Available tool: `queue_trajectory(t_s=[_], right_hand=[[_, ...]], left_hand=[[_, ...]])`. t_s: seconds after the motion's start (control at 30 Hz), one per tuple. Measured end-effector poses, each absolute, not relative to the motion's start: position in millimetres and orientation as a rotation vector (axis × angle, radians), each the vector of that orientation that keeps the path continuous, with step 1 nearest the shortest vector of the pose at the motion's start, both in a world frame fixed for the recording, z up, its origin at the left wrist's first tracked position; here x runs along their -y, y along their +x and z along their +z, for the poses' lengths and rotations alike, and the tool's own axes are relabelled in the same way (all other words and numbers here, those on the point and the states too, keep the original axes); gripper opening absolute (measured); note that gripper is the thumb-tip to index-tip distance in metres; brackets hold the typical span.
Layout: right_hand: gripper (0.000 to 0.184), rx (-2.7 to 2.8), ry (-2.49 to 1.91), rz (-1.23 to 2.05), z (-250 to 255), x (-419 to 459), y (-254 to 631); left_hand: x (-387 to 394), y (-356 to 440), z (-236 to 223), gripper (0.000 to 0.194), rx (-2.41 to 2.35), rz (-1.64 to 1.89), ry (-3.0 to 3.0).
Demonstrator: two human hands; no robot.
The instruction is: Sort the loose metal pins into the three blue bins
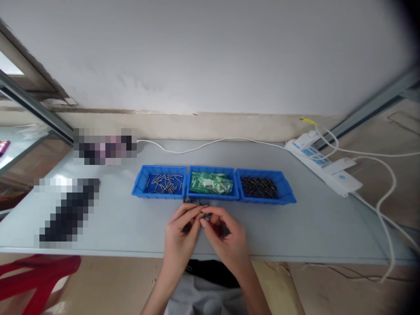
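Above the table's near half, my left hand (181,229) and my right hand (227,229) meet with fingertips pinched together. Between them shows a small dark, greenish piece (206,216), too small and too covered to name. Both hands are closed. Just beyond my fingers, a heap of small dark pieces (197,201) lies on the table, partly hidden by my hands. Three blue bins stand in a row behind it. Thin silvery metal pins lie in the left bin (139,186), green-and-clear small packets fill the middle bin (211,169), and dark, thin screw-like pieces fill the right bin (288,192).
A white power strip (323,164) with cables lies on the right of the grey table (295,236). A white cable (183,152) runs along the back. Blurred-out items lie at the left. Metal posts rise at both sides, and a red stool (42,280) stands below left.
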State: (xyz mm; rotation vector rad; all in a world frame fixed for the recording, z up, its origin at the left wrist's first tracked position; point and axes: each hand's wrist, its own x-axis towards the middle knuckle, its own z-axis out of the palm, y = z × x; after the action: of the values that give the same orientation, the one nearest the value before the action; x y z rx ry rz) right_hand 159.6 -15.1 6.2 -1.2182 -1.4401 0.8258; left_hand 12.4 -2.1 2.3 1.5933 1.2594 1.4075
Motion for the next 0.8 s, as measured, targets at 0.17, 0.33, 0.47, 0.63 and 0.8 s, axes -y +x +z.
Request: queue_trajectory(t_s=[0.17, 0.33, 0.47, 0.63, 0.8], right_hand=[[0.008, 1.401, -1.218, 0.781, 6, 13, 158], [0.007, 1.386, -1.254, 0.56, 9, 13, 158], [0.014, 1.249, -1.43, 0.103, 23, 0, 187], [0.028, 1.287, -1.647, -0.161, 34, -23, 245], [0.019, 1.556, -1.54, -0.103, 18, -3, 239]], left_hand=[[1, 12, 1, 0.021, -1.254, 1.376, 1.642], [2, 14, 5, 0.021, -1.282, 1.348, 1.642], [5, 12, 7, 0.024, -1.354, 1.388, 1.526], [9, 9, 0, 0.036, -1.399, 1.439, 1.241], [9, 9, -1, 0.039, -1.363, 1.425, 1.151]])
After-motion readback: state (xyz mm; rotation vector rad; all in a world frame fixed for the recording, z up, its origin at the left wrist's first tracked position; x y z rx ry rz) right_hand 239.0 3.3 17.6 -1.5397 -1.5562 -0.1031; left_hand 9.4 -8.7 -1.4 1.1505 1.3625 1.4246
